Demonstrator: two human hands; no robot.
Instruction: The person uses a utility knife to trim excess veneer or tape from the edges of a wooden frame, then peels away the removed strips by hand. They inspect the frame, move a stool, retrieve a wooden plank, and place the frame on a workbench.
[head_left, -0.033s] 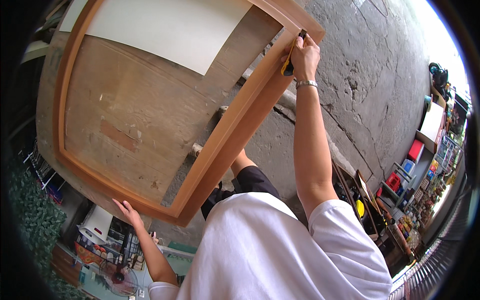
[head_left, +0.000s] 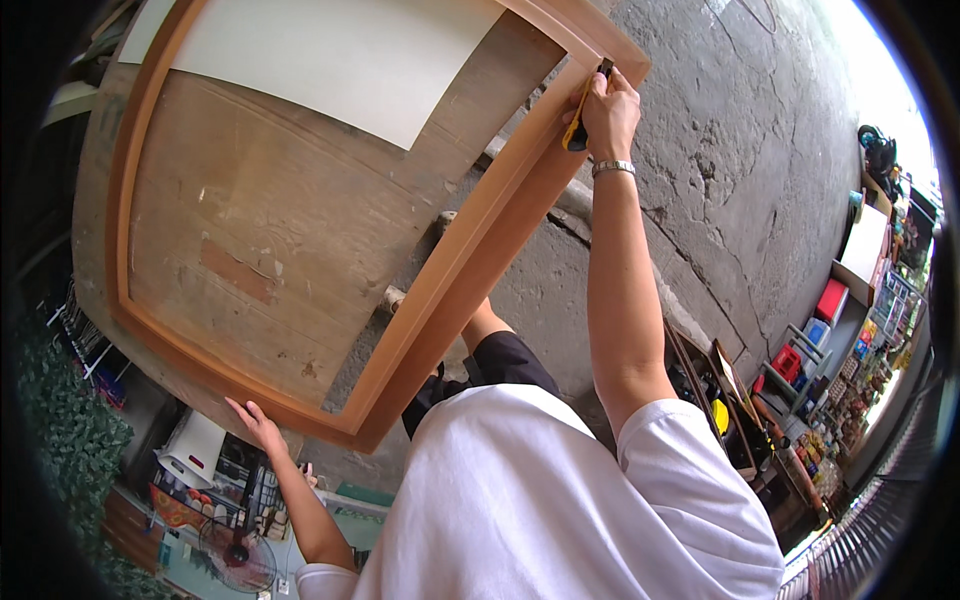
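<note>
A large reddish-brown wooden frame [head_left: 452, 275] lies on a worn plywood tabletop [head_left: 330, 230]. My right hand [head_left: 612, 115], with a metal-banded watch or bracelet at the wrist, is closed round a yellow and black utility knife [head_left: 575, 136]. The knife's front end is at the frame's far right corner; its blade is too small to make out. At the near left, my left hand [head_left: 258, 425] lies against the outer edge of the frame, fingers stretched out. Inside the frame's far part lies a white sheet [head_left: 330, 70], partly running under the left rail.
Cracked concrete floor [head_left: 720, 150] stretches to the right of the table. A wooden tool tray [head_left: 735, 440] stands by my right elbow. Shelves with a red box [head_left: 831, 300] and many small goods line the right side. A fan [head_left: 237, 553] stands at the lower left.
</note>
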